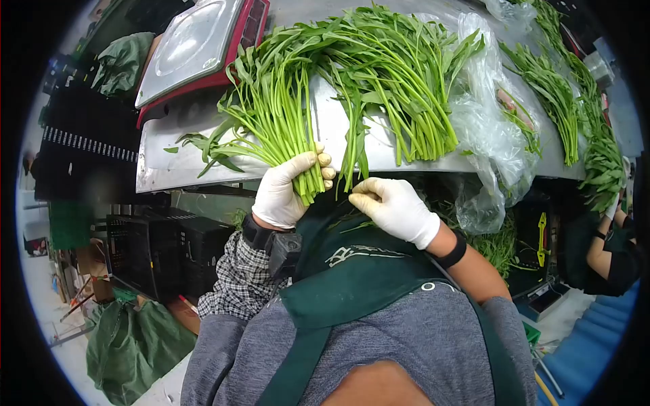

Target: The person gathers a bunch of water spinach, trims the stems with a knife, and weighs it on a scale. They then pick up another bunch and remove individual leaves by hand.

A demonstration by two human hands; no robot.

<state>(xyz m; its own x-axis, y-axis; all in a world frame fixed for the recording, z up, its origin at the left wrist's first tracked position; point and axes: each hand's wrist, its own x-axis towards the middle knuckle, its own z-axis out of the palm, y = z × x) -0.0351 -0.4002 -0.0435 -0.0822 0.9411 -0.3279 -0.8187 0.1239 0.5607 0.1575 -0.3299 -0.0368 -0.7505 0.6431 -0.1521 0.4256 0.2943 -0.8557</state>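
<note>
My left hand [288, 186], in a white glove, is wrapped around a bunch of water spinach [288, 125] near its cut stem ends. The leaves fan out over the metal table [154, 157]. My right hand [399, 211], also gloved, is beside the table's front edge with thumb and fingers pinched together. Thin green bits show just below it, but what the pinch holds is hidden. A second pile of water spinach [420, 101] lies on the table above my right hand, and a few leafy stems [351, 132] droop over the edge between my hands.
A red scale with a metal pan [189, 47] stands at the upper left. Clear plastic bags [484, 125] hang over the table edge at right, with more greens [555, 101] beyond. Another person's arm [599, 247] shows at far right. Black crates [145, 247] sit below left.
</note>
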